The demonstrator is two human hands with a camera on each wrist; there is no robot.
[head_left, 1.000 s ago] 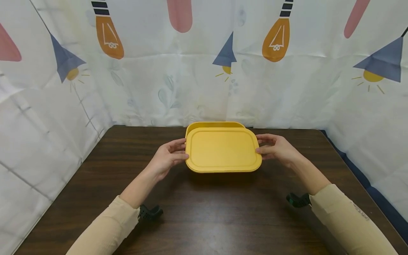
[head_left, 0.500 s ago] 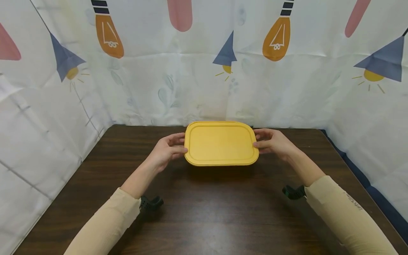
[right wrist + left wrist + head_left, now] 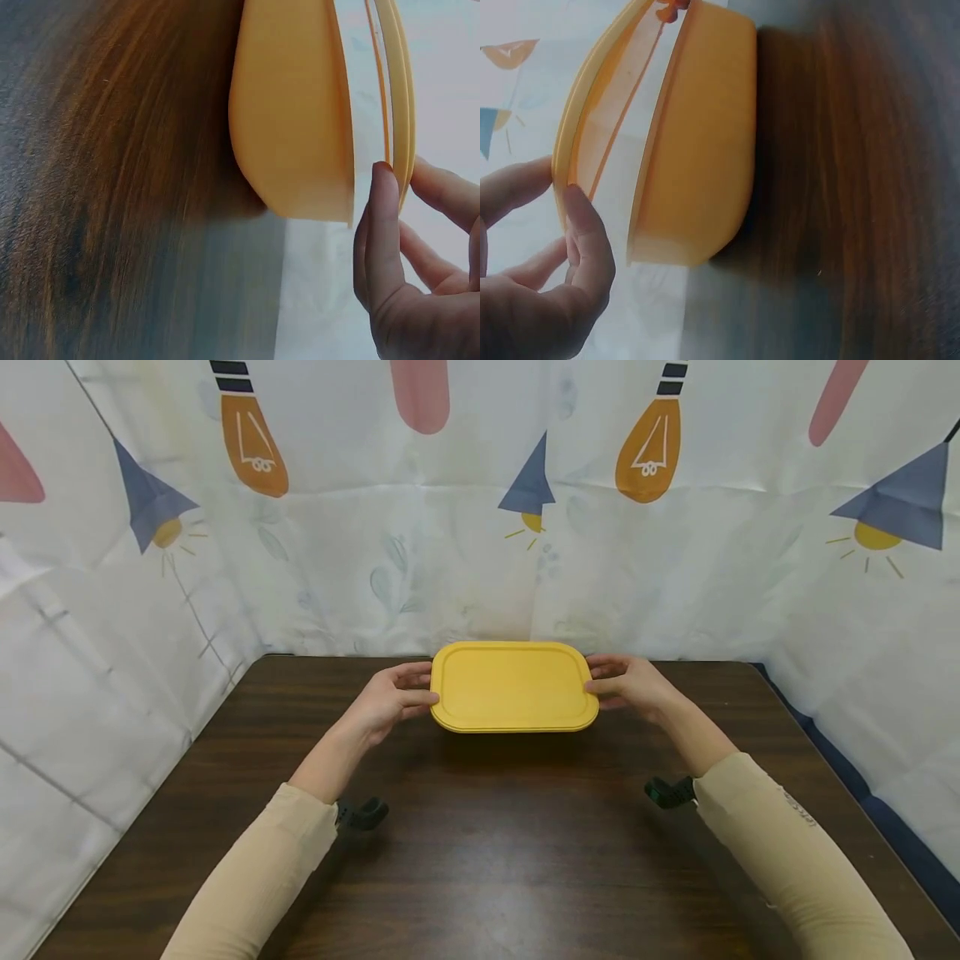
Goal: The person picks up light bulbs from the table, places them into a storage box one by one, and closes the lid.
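A yellow lid (image 3: 513, 687), rounded at the corners, is held level by its two short ends. My left hand (image 3: 390, 700) pinches its left end and my right hand (image 3: 633, 683) its right end. Below it, a yellow container (image 3: 697, 142) stands on the table, seen in both wrist views. A gap shows between lid and container rim, so they are apart. From the head view the lid hides the container. In the right wrist view, the lid (image 3: 401, 90) sits between thumb and fingers, beside the container (image 3: 292, 112).
The dark wood table (image 3: 495, 860) spreads out in front of the container. A white printed curtain (image 3: 337, 560) hangs right behind the table's back edge and along both sides. Dark wrist straps (image 3: 363, 814) show at the cuffs.
Both hands have carried the lid away from me and slightly left. The container's back rim, visible behind the lid a second ago, is now covered by it in the head view.
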